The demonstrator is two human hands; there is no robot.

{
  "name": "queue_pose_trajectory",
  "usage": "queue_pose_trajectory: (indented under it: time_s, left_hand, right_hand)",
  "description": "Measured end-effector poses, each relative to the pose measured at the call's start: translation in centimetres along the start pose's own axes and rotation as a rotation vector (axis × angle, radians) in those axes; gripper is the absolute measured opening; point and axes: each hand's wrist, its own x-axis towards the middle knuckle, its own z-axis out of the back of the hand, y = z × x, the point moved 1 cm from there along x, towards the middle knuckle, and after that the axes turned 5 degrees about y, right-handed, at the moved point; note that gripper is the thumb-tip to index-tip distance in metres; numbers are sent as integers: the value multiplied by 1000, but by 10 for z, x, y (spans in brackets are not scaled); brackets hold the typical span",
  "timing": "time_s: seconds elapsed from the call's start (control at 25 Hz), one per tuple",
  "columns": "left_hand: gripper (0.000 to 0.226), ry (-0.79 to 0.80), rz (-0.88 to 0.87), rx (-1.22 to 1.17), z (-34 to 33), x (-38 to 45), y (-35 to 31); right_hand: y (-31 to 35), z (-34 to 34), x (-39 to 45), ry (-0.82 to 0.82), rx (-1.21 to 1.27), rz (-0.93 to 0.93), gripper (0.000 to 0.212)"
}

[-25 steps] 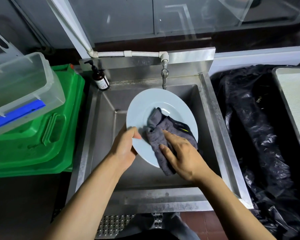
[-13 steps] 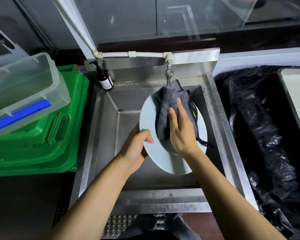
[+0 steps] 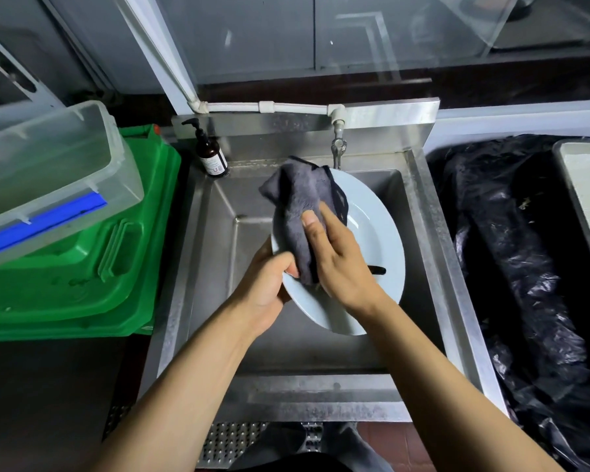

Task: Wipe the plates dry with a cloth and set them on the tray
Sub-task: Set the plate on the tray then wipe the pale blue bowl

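Over the stainless steel sink (image 3: 198, 267), the left hand (image 3: 266, 287) grips the near-left rim of a tilted pale blue round ceramic plate (image 3: 375, 240). The right hand (image 3: 341, 264) presses a dark grey terry cloth (image 3: 297, 206) on its upper-left face, fingers curled round the fabric.

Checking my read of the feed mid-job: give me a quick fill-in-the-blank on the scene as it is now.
1. The left hand grips the pale blue round plate by its ____.
2. The right hand presses a ____ grey cloth on the plate.
3. The plate is held over the steel ____.
4. The brown pump bottle stands beside a ____ plastic crate.

Missing: rim; dark; sink; green
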Motion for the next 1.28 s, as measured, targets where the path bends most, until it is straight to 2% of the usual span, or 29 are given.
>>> queue_pose_trajectory:
  time_s: [0.08,0.2,0.32,0.44,0.56,0.64,0.8,0.96,1.08,1.2,1.28]
  left_hand:
    - [47,13,-19,-23,1,2,-3]
    - [39,-20,20,-20,0,0,-5]
    - [58,3,18,-17,2,-3,-3]
    - [54,-18,16,-14,6,-7,-6]
    - [47,-25,20,-3,9,-6,-8]
    - [51,-1,22,28,8,-4,-7]
    - [59,12,-21,49,-1,4,-5]
    - [37,-12,-133,-22,5,15,-11]
    - [24,-70,-177,-42,8,18,-15]
    - [29,-132,-173,-97,8,19,-17]
    - [37,-174,-150,-124,11,17,-22]
  right_hand:
    - [1,-4,-1,52,-46,93,48]
    - [2,2,13,-54,-161,178,49]
    - [-12,26,33,-237,-235,46,52]
    - [-40,54,37,-330,-354,-77,51]
    - [-59,69,24,-439,-320,-157,49]
    - [-62,60,12,-419,-248,-165,51]
    - [-43,16,-7,-212,-82,-37,44]
    - [-28,4,-28,-87,50,55,32]
    - [-20,-2,-43,-90,-61,116,32]
    - [-30,-9,-63,-128,-243,231,24]
    - [-55,-5,-78,-193,-358,239,38]
